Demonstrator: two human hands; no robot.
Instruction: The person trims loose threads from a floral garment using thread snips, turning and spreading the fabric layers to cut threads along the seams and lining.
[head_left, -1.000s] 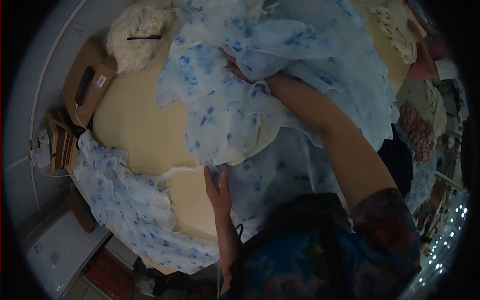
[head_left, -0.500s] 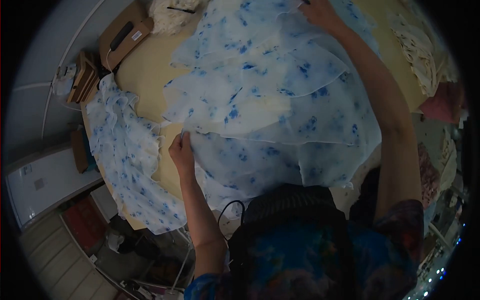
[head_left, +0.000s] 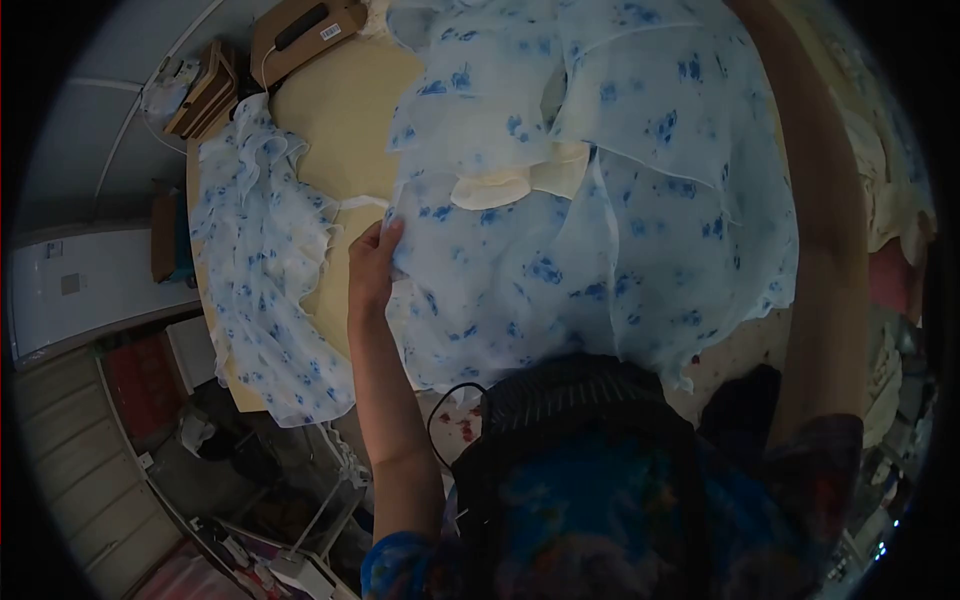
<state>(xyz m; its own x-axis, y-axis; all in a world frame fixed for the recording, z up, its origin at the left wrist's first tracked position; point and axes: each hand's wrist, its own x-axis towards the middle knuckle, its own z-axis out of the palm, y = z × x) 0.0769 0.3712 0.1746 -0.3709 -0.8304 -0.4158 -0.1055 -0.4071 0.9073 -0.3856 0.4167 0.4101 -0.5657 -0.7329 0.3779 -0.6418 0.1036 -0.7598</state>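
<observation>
A sheer white fabric with blue flowers point(head_left: 540, 260) lies spread in layers over the table and hangs toward my body. My left hand point(head_left: 375, 255) pinches its left edge between thumb and fingers. Near the middle, a cream piece point(head_left: 492, 188) shows between the layers. My right arm reaches forward along the fabric's right side, and its hand is out of the frame at the top. A second ruffled blue-flowered piece point(head_left: 265, 260) lies on the table's left side, with a thin white strip point(head_left: 362, 202) running from it toward the larger fabric.
The yellowish table point(head_left: 340, 110) shows between the fabrics. At the back left are a cardboard box point(head_left: 300, 42) and stacked brown boards point(head_left: 207, 88). Cream fabric point(head_left: 880, 180) lies at the right. A white machine or frame part point(head_left: 305, 575) stands low at the left.
The large fabric has been spread flatter and wider. My right hand has moved forward and out of view. My left hand has closed on the fabric's edge. The view has shifted.
</observation>
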